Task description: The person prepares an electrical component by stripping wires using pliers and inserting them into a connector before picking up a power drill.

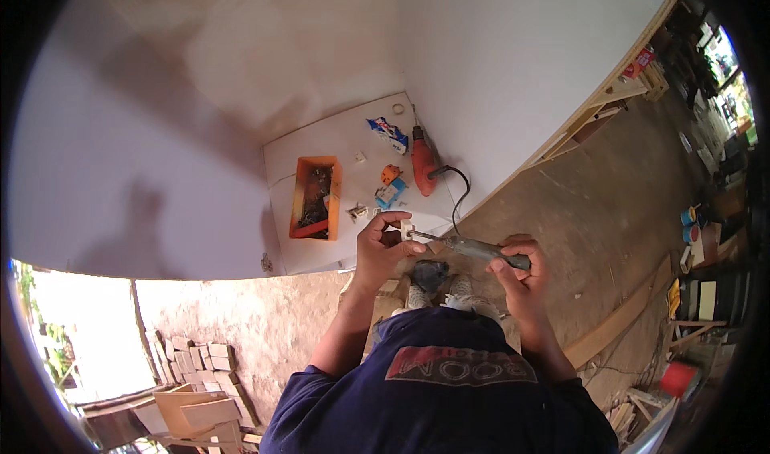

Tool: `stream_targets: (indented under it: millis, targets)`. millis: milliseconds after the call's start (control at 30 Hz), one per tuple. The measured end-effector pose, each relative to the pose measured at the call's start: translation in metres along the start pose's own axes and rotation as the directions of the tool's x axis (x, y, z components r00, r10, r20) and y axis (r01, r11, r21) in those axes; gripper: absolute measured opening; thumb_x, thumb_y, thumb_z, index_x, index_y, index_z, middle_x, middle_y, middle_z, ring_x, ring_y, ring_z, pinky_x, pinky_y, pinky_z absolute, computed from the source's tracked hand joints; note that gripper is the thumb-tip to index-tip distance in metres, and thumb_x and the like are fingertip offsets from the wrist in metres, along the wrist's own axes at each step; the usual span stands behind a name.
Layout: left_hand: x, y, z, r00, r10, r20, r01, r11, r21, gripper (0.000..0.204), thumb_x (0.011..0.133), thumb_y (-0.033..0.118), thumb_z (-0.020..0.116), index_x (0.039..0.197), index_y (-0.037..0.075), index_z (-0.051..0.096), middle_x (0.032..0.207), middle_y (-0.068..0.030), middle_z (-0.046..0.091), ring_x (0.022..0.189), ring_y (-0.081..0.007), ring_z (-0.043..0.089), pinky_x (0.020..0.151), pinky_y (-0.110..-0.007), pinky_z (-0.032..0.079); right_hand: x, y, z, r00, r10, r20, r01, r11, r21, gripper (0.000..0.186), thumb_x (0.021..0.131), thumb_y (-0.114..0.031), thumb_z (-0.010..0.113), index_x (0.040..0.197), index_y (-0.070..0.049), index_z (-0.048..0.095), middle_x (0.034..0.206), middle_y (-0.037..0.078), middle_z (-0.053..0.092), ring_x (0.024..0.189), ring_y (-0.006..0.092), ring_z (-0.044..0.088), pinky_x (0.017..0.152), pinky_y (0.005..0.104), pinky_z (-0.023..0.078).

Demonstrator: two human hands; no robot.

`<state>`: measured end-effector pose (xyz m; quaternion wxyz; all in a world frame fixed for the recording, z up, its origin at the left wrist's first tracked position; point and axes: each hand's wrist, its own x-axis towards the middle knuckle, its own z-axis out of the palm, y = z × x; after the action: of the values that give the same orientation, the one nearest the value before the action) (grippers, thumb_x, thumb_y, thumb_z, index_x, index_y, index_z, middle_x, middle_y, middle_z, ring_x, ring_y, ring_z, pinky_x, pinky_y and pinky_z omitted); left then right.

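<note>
My left hand pinches a small white fitting between thumb and fingers, in front of my chest. In my right hand is a screwdriver with a thick grey-green handle, its fingers wrapped round the rear end. The thin metal shaft points left and its tip meets the white fitting. Whether the tip sits in a screw is too small to tell. Just beyond my hands, a red corded drill lies on a white panel, its black cable curving down behind the screwdriver.
An orange box of screws and small hardware stands on the panel. Near it lie a blue packet, an orange piece, a blue-and-white wrapper and loose metal fittings. Tall white panels rise behind. Stacked blocks stand lower left.
</note>
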<state>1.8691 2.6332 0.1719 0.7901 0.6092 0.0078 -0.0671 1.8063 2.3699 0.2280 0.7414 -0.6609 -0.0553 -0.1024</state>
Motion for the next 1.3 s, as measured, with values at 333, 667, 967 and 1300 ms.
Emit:
stream_targets:
  millis: [333,667,967,1300]
  targets:
    - [-0.015,0.021,0.011,0.994,0.101,-0.031,-0.104,0.991,-0.085,0.044,0.093,-0.003,0.071,0.134,-0.006,0.055,0.108,-0.0119,0.066,0.093,-0.0187,0.072,0.089,-0.034,0.063,-0.001,-0.007,-0.002,1.000,-0.012,0.020,0.012,1.000,0.001,0.018,0.095,0.002,0.069,0.109,0.002,0.057,0.112,0.011,0.057,0.087,0.0138,0.064,0.075,0.0286,0.055]
    - [-0.015,0.019,0.004,0.992,0.104,0.074,-0.096,0.990,-0.104,0.029,0.098,0.002,0.067,0.126,-0.005,0.061,0.101,-0.0088,0.067,0.093,-0.0164,0.072,0.093,-0.034,0.062,-0.007,-0.008,-0.010,0.999,0.048,-0.025,-0.045,0.994,0.099,0.020,0.096,-0.001,0.070,0.110,0.002,0.057,0.111,0.011,0.058,0.084,0.0151,0.065,0.074,0.0307,0.057]
    - [-0.024,0.025,0.006,0.987,0.097,0.126,-0.085,0.992,-0.098,0.027,0.100,0.002,0.066,0.125,-0.006,0.061,0.093,-0.0062,0.070,0.097,-0.0154,0.072,0.097,-0.033,0.058,-0.012,-0.013,-0.015,0.994,0.096,-0.044,-0.088,0.983,0.162,0.019,0.097,-0.004,0.069,0.110,0.000,0.057,0.101,0.008,0.063,0.078,0.0147,0.066,0.074,0.0312,0.057]
    - [-0.039,0.026,-0.002,0.979,0.172,0.109,-0.173,0.985,0.005,0.022,0.097,-0.001,0.070,0.118,-0.004,0.066,0.102,-0.0088,0.073,0.099,-0.0115,0.069,0.089,-0.027,0.056,-0.014,-0.016,-0.008,0.949,0.311,-0.039,-0.309,0.949,0.057,0.018,0.100,-0.018,0.069,0.103,-0.002,0.060,0.076,0.004,0.059,0.060,0.0119,0.056,0.054,0.0269,0.043]
